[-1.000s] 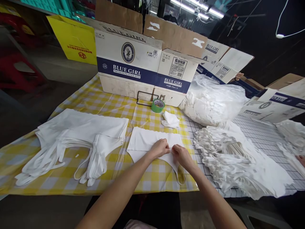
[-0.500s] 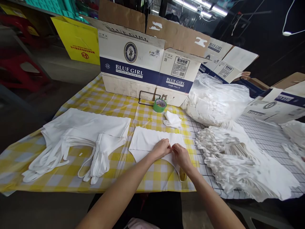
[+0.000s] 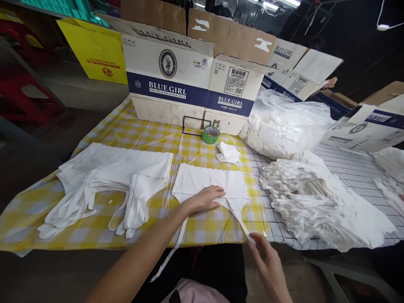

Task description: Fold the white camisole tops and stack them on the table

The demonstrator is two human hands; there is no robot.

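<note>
A white strappy top (image 3: 210, 179) lies flat in front of me, its straps pointing toward my body. My left hand (image 3: 206, 198) rests on it with the fingers stretched out, pressing the cloth near its middle. At the table's front edge my right hand (image 3: 267, 259) pinches one strap (image 3: 241, 222) between thumb and fingers and holds it taut. The other strap (image 3: 172, 254) hangs loose over the edge by my left forearm. To the left is a stack of similar white tops (image 3: 116, 166) with bunched straps.
Behind the top are a crumpled white cloth (image 3: 227, 152), a roll of green tape (image 3: 211, 134), a black wire stand (image 3: 192, 125) and a beer carton (image 3: 170, 75). On the right, a heap of white garments (image 3: 318, 202) lies before a clear bag (image 3: 284, 122). Another person's hand (image 3: 330, 83) shows behind.
My right hand has moved from the top's middle toward me and right, drawing the strap out straight. My left hand has opened from a pinch and now lies flat on the cloth.
</note>
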